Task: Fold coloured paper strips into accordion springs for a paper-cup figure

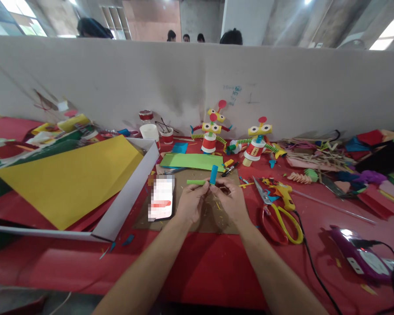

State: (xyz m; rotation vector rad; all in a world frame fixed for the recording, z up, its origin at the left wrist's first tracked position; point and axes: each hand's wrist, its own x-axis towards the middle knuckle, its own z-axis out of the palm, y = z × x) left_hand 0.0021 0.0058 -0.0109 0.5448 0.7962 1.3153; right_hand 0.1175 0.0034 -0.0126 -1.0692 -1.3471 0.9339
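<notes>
Above a brown board (pixel 230 225), my two hands meet at a pair of paper strips. My left hand (pixel 193 201) is closed on a green paper strip (pixel 195 182) that points left. Standing upright at its right end is a blue paper strip (pixel 213 174), its base pinched in the fingers of my right hand (pixel 229 197). The strips come together at about a right angle; fingers hide where they join. Left of my hands lies a phone (pixel 162 197) with a lit, partly blurred screen. A wide green paper piece (pixel 192 161) lies just behind them.
Right of the board are scissors (pixel 276 216), a yellow glue gun (pixel 285 196) with a black cord, and a purple device (pixel 364 253). A white box (pixel 131 188) holding yellow paper (pixel 82 179) is at left. Paper-cup figures (pixel 209 143) stand along the back partition (pixel 118 83).
</notes>
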